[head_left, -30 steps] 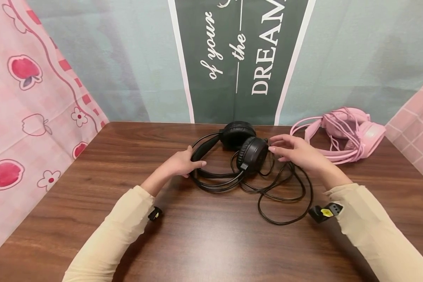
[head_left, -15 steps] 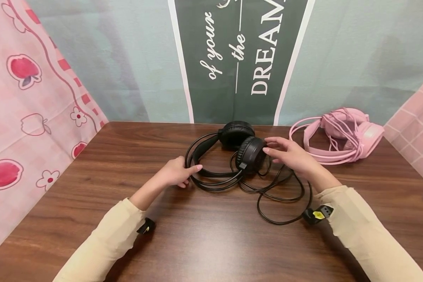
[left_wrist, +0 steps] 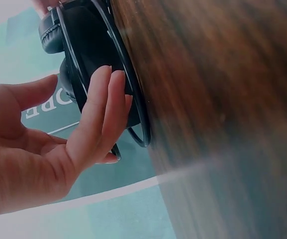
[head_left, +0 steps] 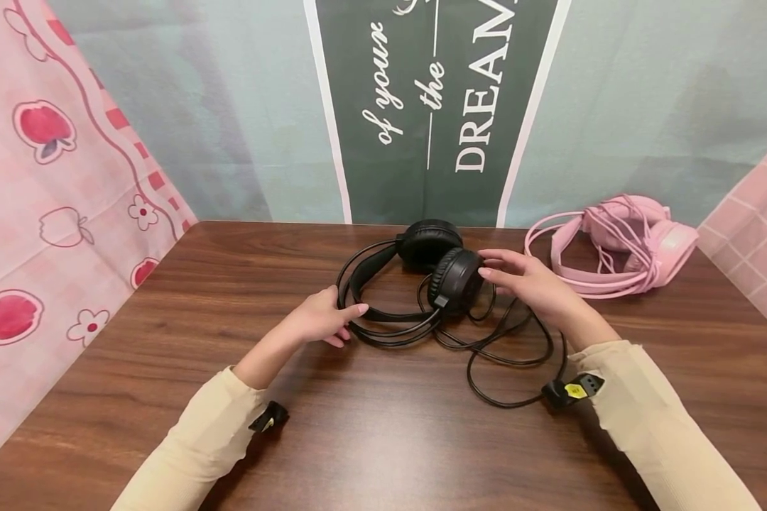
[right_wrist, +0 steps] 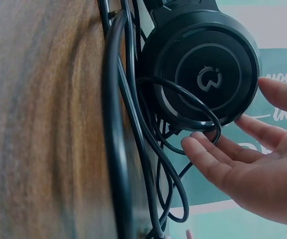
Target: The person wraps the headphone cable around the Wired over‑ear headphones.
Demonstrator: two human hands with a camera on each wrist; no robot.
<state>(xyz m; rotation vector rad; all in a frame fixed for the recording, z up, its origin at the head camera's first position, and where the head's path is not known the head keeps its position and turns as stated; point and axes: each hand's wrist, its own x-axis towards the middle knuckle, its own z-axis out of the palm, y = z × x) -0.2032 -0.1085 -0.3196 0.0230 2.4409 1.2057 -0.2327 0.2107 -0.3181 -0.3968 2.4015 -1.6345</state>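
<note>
Black over-ear headphones (head_left: 458, 284) lie on the wooden table in the head view, ear cups toward the back right and headband to the left. My left hand (head_left: 316, 316) is at the headband's left end, thumb above it. In the left wrist view, its extended fingers lie against the headband (left_wrist: 139, 112), and the thumb stands apart. My right hand (head_left: 540, 284) touches the nearer ear cup. The right wrist view shows its fingertips at the rim of that ear cup (right_wrist: 208, 74), which bears a logo, with the palm free. A loose black cable (head_left: 508, 405) loops in front of the cups.
Pink headphones (head_left: 674, 245) with their cable wound round them lie at the back right of the table (head_left: 383, 433). Behind hangs a lettered cloth backdrop (head_left: 230, 142). A pink printed curtain (head_left: 45, 234) lines the left side, and pink tile pattern (head_left: 763, 220) the right.
My left hand has drawn slightly left and toward me along the headband's end. My right hand has shifted a little left onto the ear cup. The headphones have barely moved.
</note>
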